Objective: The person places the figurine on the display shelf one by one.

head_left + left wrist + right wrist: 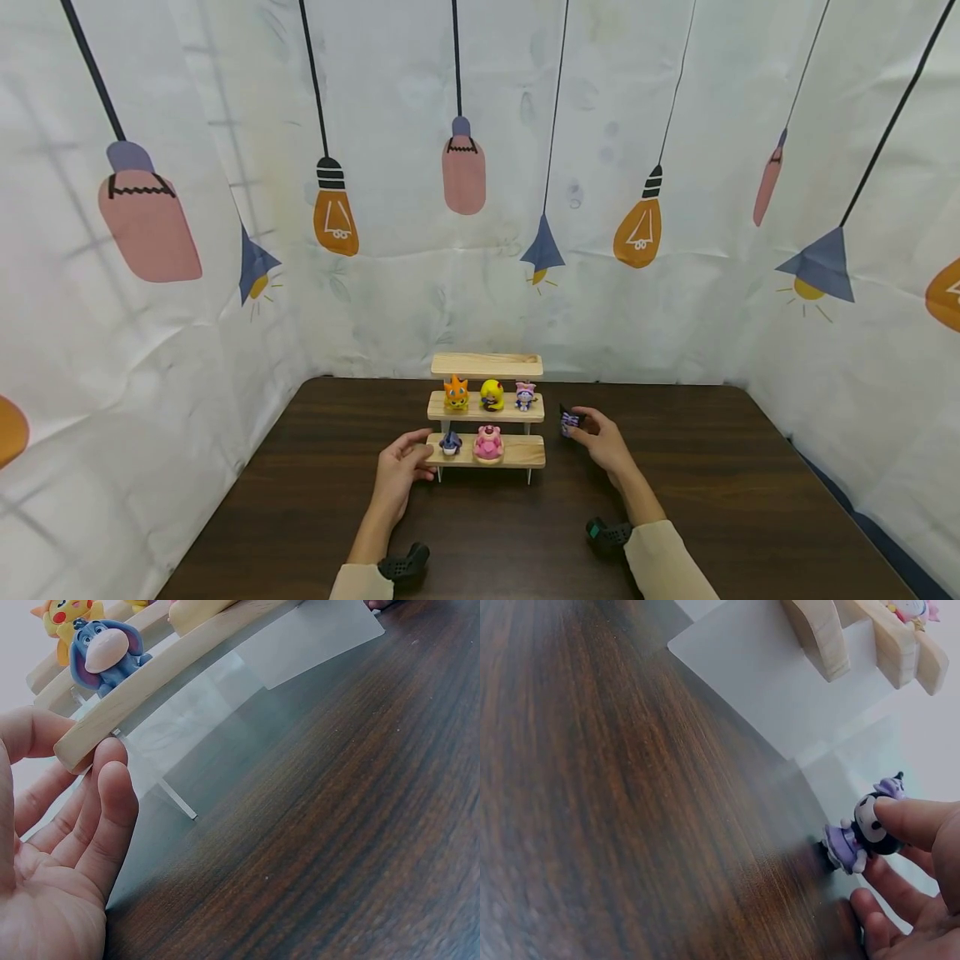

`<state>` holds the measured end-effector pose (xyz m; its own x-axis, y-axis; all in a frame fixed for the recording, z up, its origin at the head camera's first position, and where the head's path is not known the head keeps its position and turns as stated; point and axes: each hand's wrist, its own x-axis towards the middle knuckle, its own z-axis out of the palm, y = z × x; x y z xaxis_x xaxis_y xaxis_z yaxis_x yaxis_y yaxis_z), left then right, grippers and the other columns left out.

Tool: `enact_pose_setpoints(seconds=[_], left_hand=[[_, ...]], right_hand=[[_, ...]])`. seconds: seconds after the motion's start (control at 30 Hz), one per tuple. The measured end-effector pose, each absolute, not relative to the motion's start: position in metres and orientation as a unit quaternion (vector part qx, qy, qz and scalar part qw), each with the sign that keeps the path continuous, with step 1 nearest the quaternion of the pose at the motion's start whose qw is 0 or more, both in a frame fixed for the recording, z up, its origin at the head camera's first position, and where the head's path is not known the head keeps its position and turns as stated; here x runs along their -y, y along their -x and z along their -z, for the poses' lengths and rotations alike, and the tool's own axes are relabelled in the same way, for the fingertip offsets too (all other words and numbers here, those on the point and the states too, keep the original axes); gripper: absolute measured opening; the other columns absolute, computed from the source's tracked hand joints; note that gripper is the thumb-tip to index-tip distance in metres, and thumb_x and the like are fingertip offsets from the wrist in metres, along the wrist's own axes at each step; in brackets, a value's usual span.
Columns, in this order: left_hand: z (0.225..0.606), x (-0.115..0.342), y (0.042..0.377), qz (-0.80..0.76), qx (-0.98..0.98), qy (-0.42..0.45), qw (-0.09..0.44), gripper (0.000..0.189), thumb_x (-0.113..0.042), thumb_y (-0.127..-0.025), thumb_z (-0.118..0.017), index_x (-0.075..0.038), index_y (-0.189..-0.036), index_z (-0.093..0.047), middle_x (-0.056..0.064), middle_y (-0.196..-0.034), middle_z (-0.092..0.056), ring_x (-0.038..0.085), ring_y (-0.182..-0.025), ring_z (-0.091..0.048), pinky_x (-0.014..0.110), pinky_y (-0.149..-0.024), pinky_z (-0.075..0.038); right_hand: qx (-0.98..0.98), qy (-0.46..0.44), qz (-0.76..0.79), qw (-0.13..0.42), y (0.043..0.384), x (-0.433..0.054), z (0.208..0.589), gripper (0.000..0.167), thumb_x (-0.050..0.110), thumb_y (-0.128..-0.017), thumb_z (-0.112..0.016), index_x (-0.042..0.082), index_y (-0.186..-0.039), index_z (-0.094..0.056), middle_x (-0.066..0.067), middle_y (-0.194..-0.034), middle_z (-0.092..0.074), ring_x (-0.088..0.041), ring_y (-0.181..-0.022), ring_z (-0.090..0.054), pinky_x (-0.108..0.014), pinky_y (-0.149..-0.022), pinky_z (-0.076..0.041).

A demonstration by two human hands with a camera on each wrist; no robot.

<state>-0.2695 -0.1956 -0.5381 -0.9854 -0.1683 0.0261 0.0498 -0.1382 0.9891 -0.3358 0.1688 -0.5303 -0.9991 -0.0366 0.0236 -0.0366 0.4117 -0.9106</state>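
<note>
A three-tier wooden display stand (pixel 486 364) is at the table's far side. My left hand (pixel 397 475) grips the left end of its lowest board (pixel 172 675), thumb above and fingers below. On that board sit a blue donkey figurine (pixel 112 656) and a pink bear figurine (pixel 488 444). The middle board carries an orange-and-yellow figurine (pixel 455 393), a yellow-haired figurine (pixel 492 395) and a purple-and-white figurine (pixel 525 396). Right of the stand, my right hand (pixel 606 446) pinches a black-and-purple figurine (pixel 847 838) by its head, close to the table and apart from the stand.
The dark wood table (pixel 300 517) runs back to a white curtain (pixel 390 308) printed with hanging lamps. Translucent supports (pixel 757 682) hold up the stand's boards. The top board carries no figurine. Each wrist wears a black device (pixel 405 563).
</note>
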Motion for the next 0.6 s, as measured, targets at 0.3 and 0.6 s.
enact_pose_setpoints(seconds=[0.3, 0.6], left_hand=[[0.5375, 0.1952, 0.2700, 0.751, 0.654, -0.051, 0.073, 0.035, -0.004, -0.095, -0.064, 0.005, -0.130, -0.063, 0.000, -0.081, -0.070, 0.014, -0.062, -0.066, 0.026, -0.057, -0.058], [0.5373, 0.1951, 0.2687, 0.752, 0.654, -0.053, 0.070, 0.035, -0.004, -0.096, -0.064, 0.004, -0.130, -0.064, 0.001, -0.082, -0.070, 0.015, -0.063, -0.066, 0.026, -0.057, -0.058]], right_hand=[[-0.842, 0.023, 0.539, 0.004, 0.3340, -0.1671, 0.5269, 0.042, 0.019, -0.101, -0.064, 0.012, -0.142, -0.057, -0.021, -0.135, -0.058, -0.036, -0.122, -0.057, -0.042, -0.090, -0.052], [-0.842, 0.033, 0.538, 0.012, 0.3320, -0.1690, 0.5269, 0.040, 0.016, -0.103, -0.060, 0.013, -0.143, -0.057, -0.020, -0.134, -0.060, -0.035, -0.121, -0.059, -0.043, -0.091, -0.052]])
